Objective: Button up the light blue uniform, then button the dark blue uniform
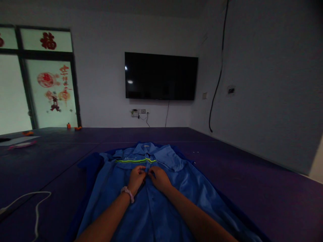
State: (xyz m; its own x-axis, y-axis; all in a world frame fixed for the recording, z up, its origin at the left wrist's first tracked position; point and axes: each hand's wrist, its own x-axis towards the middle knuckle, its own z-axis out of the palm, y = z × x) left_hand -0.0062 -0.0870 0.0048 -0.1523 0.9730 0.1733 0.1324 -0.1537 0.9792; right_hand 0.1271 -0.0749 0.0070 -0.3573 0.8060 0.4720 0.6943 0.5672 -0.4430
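A blue work shirt (161, 208) with a collar and yellow-green chest stripes lies spread out, front side up, its collar pointing away from me. Both hands meet at its front opening, just below the stripes. My left hand (137, 178), with a pink scrunchie (127, 194) on the wrist, pinches the left edge of the shirt front. Fingers of my right hand (158, 178) are closed on the placket close beside it. Any button between the fingertips is too small and dark to make out. Darker blue cloth (91, 168) shows from under the shirt.
The shirt lies on a wide purple surface (252, 178). A white cable (37, 208) curls at the left, with a pale flat sheet (17, 141) and small orange objects (27, 133) farther back. Beyond are a wall-mounted television (161, 76), a hanging black cable (219, 79) and glass doors (50, 90).
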